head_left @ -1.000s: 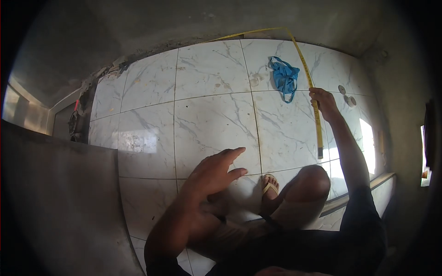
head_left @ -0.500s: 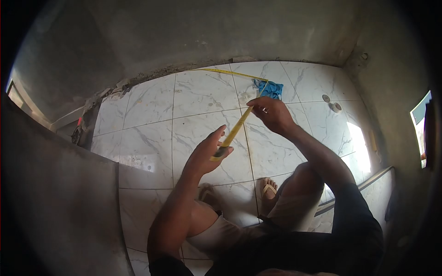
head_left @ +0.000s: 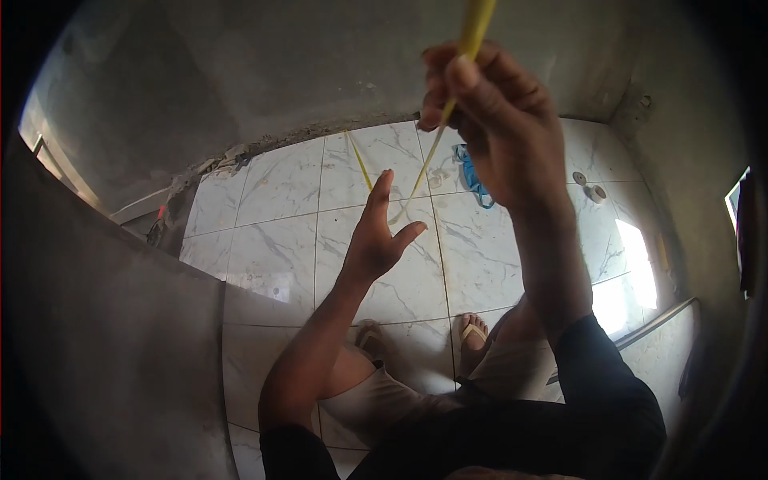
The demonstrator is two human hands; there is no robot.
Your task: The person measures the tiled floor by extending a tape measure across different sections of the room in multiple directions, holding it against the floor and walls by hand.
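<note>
My right hand (head_left: 504, 120) is raised at the upper right, close to the camera, its thumb and fingers pinching a yellow measuring tape (head_left: 478, 28). One end of the tape rises out of the top of the view; the rest hangs below the hand and bends back toward the wall's foot. My left hand (head_left: 380, 240) is lower, near the middle, thumb and fingers spread beside the hanging tape. Whether it touches the tape is unclear. A blue cloth item (head_left: 474, 180) lies on the tiles, partly hidden behind my right hand.
White marbled floor tiles (head_left: 272, 188) meet a rough grey wall (head_left: 280, 64). Two small round objects (head_left: 596, 194) lie on the right side of the floor. A low grey wall (head_left: 120, 336) stands at the left. My sandalled feet (head_left: 474, 330) are at the lower middle.
My right hand has risen toward the camera with the tape. The tape was near my left hand's palm half a second ago and now slants upward through my right hand.
</note>
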